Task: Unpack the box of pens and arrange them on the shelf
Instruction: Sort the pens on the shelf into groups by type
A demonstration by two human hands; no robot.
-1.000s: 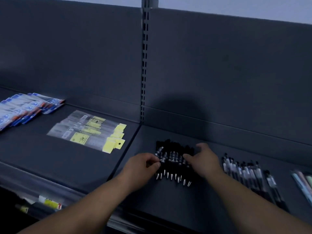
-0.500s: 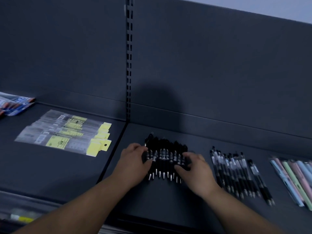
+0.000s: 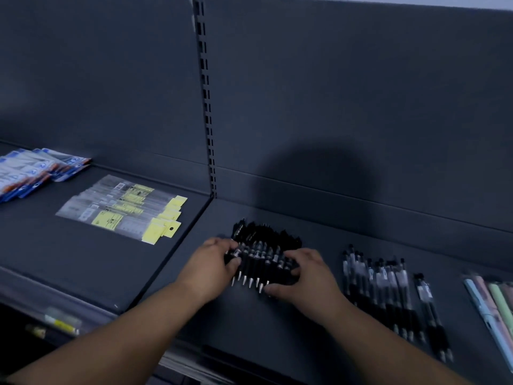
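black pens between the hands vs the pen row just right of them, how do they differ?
The black pens have all-dark barrels; the right row has pale upper barrels. The black pens are packed tight, gripped by the left hand and right hand; the right row is untouched and looser, one pen apart at its right end. Both lie flat on the shelf, tips toward the front edge.

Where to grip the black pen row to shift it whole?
The black pens lie flat side by side, tips toward the shelf front, so probably grip the row's two outer pens mid-barrel, squeezing inward from left and right. Left hand and right hand flank it.
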